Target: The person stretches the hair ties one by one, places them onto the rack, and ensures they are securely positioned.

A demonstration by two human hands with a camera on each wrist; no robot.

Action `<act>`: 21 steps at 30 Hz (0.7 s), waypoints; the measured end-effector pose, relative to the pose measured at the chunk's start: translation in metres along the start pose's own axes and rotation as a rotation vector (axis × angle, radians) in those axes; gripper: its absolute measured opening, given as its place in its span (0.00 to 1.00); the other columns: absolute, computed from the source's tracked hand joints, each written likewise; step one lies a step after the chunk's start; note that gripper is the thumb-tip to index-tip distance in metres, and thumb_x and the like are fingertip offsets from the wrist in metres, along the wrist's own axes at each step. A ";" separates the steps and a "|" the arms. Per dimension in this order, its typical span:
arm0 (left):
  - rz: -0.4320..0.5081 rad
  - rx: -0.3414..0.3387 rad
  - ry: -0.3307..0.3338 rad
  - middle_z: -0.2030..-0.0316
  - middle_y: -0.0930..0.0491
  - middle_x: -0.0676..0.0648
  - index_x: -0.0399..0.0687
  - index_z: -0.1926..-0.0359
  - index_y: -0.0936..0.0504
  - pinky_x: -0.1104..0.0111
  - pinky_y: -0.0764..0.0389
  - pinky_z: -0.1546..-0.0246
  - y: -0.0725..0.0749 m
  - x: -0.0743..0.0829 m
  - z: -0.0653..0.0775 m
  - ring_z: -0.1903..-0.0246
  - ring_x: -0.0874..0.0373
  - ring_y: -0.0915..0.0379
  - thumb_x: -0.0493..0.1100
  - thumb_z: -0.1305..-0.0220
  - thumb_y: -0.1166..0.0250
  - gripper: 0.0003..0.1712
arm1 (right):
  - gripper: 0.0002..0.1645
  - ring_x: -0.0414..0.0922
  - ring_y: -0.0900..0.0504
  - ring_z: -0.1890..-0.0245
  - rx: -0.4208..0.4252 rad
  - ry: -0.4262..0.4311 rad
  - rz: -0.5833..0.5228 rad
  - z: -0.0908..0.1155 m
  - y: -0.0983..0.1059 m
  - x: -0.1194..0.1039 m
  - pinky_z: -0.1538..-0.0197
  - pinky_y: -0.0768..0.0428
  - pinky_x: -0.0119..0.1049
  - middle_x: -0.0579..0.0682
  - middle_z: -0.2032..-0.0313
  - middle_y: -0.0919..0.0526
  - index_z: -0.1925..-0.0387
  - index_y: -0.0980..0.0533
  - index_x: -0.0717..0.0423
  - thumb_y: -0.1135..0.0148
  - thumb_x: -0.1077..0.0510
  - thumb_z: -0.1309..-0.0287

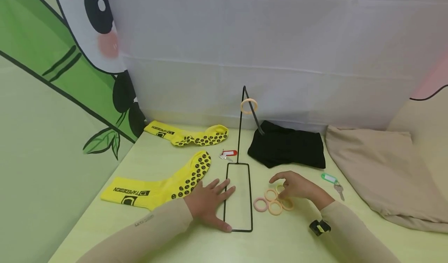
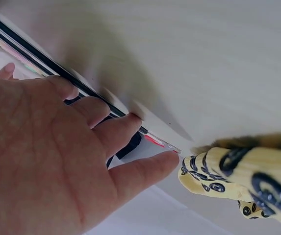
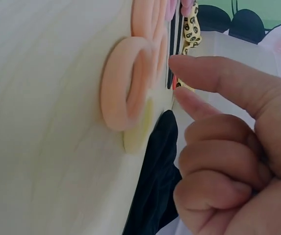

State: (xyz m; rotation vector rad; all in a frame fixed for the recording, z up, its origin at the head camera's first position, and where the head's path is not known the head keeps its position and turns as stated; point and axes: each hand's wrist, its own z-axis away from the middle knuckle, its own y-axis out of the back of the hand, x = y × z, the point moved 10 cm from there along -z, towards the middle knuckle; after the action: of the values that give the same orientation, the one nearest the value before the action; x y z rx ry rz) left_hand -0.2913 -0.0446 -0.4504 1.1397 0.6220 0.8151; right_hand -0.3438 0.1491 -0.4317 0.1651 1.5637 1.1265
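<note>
My left hand [image 1: 210,202] lies with fingers spread over the left side of a black wire stand's base [image 1: 250,197], the thumb at its front corner. In the left wrist view the fingertips reach the dark base bar [image 2: 57,68]. From the stand's sloping top arm hangs an orange ring [image 1: 242,108]. Over several rings on the table, my right hand [image 1: 297,185] holds nothing; index finger and thumb stand apart, the other fingers curled. Below it are a pink ring [image 1: 255,206], orange rings [image 1: 275,214] and a yellow ring [image 3: 135,137]. One orange ring [image 3: 113,83] leans on others.
Two yellow socks [image 1: 157,187] with black dots lie at left. Near the stand's post is a key with a red tag [image 1: 230,153]. Black folded cloth [image 1: 290,146] lies behind the rings. At right are a key with a green tag [image 1: 329,178] and beige cloth [image 1: 378,169].
</note>
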 end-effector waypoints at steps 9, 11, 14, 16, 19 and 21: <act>-0.005 -0.006 -0.004 0.27 0.60 0.53 0.68 0.28 0.57 0.38 0.46 0.39 0.000 0.000 0.000 0.29 0.47 0.57 0.87 0.65 0.53 0.63 | 0.22 0.43 0.32 0.70 -0.023 0.006 0.053 -0.006 -0.012 -0.001 0.65 0.30 0.32 0.55 0.60 0.22 0.61 0.22 0.58 0.31 0.68 0.66; -0.010 -0.006 -0.001 0.27 0.60 0.53 0.68 0.28 0.57 0.38 0.46 0.39 -0.001 0.000 0.000 0.29 0.47 0.57 0.88 0.65 0.53 0.64 | 0.20 0.42 0.32 0.69 -0.018 0.007 0.070 -0.007 -0.013 -0.001 0.64 0.31 0.32 0.53 0.62 0.22 0.63 0.22 0.56 0.31 0.68 0.66; -0.015 -0.007 0.004 0.27 0.60 0.53 0.69 0.28 0.57 0.38 0.45 0.39 -0.002 -0.002 0.000 0.29 0.47 0.57 0.88 0.66 0.53 0.64 | 0.19 0.41 0.33 0.70 -0.012 0.007 0.081 -0.008 -0.013 -0.001 0.64 0.32 0.31 0.51 0.64 0.23 0.64 0.22 0.55 0.32 0.69 0.65; -0.015 -0.008 0.006 0.27 0.60 0.53 0.69 0.28 0.57 0.38 0.45 0.39 -0.003 -0.002 -0.001 0.29 0.47 0.57 0.88 0.66 0.53 0.64 | 0.19 0.41 0.35 0.71 -0.013 0.003 0.080 -0.008 -0.013 -0.002 0.66 0.33 0.31 0.51 0.65 0.24 0.65 0.22 0.55 0.33 0.69 0.64; -0.015 -0.011 0.005 0.27 0.61 0.54 0.69 0.28 0.57 0.38 0.46 0.39 -0.003 -0.002 -0.002 0.29 0.47 0.57 0.88 0.66 0.53 0.64 | 0.18 0.41 0.35 0.73 -0.020 -0.004 0.082 -0.008 -0.012 -0.002 0.67 0.33 0.30 0.51 0.67 0.25 0.65 0.22 0.55 0.34 0.69 0.64; -0.017 -0.010 0.003 0.27 0.61 0.54 0.69 0.28 0.58 0.38 0.46 0.38 -0.003 -0.001 -0.003 0.29 0.47 0.58 0.88 0.65 0.54 0.64 | 0.17 0.40 0.37 0.76 -0.027 -0.012 0.080 -0.007 -0.010 -0.001 0.70 0.34 0.30 0.49 0.70 0.27 0.65 0.22 0.56 0.36 0.70 0.64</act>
State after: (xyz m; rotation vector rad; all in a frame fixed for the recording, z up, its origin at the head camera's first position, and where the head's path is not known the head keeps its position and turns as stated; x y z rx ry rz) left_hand -0.2938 -0.0446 -0.4547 1.1229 0.6284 0.8045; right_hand -0.3447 0.1386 -0.4388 0.2178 1.5418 1.2063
